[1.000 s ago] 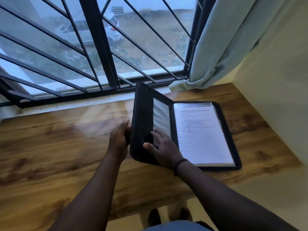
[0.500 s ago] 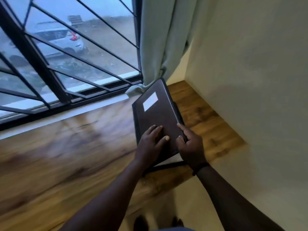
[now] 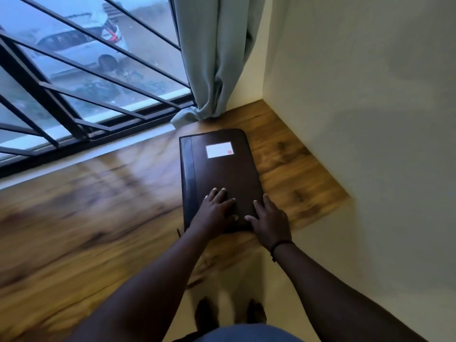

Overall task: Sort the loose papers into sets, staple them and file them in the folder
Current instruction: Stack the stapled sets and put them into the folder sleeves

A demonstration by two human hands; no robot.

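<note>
Pressing the closed folder (image 3: 219, 176) flat on the table (image 3: 98, 218) at frame centre, left hand (image 3: 214, 209) and right hand (image 3: 269, 219) side by side, fingers straight on its near cover, probably to settle filed papers.

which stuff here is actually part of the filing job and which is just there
Part of the job:
- folder, closed flat on the wooden desk
- left hand and right hand, fingers flat on its cover
- white label on the cover

Just there:
- curtain
- window bars
- car outside
</note>
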